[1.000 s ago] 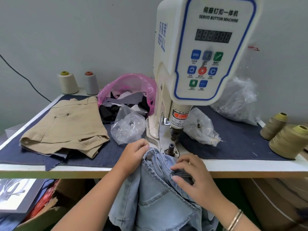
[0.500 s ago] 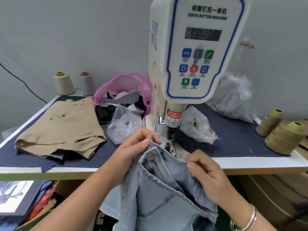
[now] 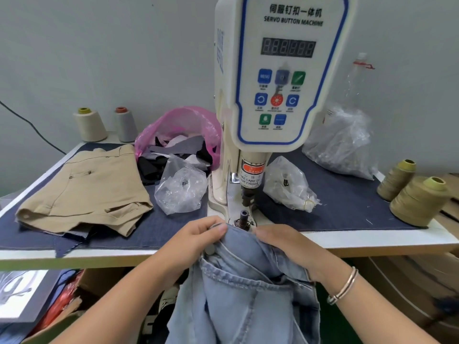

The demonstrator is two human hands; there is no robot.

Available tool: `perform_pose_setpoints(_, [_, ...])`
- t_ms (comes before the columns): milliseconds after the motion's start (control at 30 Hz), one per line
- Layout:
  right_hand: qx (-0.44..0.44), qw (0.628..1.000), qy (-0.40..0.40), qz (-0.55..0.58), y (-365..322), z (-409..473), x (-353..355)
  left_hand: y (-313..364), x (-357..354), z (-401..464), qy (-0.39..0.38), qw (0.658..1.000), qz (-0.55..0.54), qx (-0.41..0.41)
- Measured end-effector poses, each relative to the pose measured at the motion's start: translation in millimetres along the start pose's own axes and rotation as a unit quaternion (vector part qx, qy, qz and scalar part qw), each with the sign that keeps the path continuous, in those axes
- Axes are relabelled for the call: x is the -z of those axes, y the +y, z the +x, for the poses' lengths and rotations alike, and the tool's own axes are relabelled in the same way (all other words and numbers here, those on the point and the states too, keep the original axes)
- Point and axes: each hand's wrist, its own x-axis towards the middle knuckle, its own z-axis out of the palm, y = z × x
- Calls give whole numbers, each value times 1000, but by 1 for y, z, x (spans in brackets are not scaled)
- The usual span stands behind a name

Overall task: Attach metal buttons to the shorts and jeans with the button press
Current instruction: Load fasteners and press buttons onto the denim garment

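Here both forearms reach forward: the left hand [image 3: 198, 240] pinches the jeans [image 3: 248, 281] waistband, the right hand [image 3: 285, 242] grips the denim's edge, just before the button press [image 3: 244, 216] at the surface [image 3: 372, 238] edge.

On my counter [image 3: 372, 238], a cream thread cone [image 3: 90, 125] and a grey thread cone [image 3: 125, 124] stand side by side at the far left corner, near a pink plastic bag [image 3: 178, 122] stuffed with dark fabric scraps [image 3: 171, 157]. Two olive thread cones [image 3: 419, 201] sit together at the right edge. A cardboard box [image 3: 62, 324] lies below the counter on my left.
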Motion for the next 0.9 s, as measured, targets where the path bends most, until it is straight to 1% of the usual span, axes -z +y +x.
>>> perform_pose_setpoints(67, [2,990,-34,-135,-1,-2,9,-4,4,3,-7,998,-57,19])
perform_pose_setpoints(133, [26,983,-29,-181,-2,-2,15,-7,7,6,-23,998,-63,21])
perform_pose_setpoints(200, [63,984,1,-164,-4,2,18,-5,9,12,-38,998,-43,22])
perform_pose_setpoints(300, [116,989,45,-80,-8,15,21,2,20,26,-44,999,8,26])
perform_pose_setpoints(400, [127,989,61,-43,-3,30,21,0,29,36,-46,998,41,30])
perform_pose_setpoints(500, [126,990,57,-37,4,40,21,-11,33,41,-23,999,12,43])
perform_pose_setpoints(667, [153,981,115,17,17,48,26,-17,31,46,18,998,-47,31])
perform_pose_setpoints(900, [172,981,91,23,29,49,26,-28,31,45,13,994,-110,15])
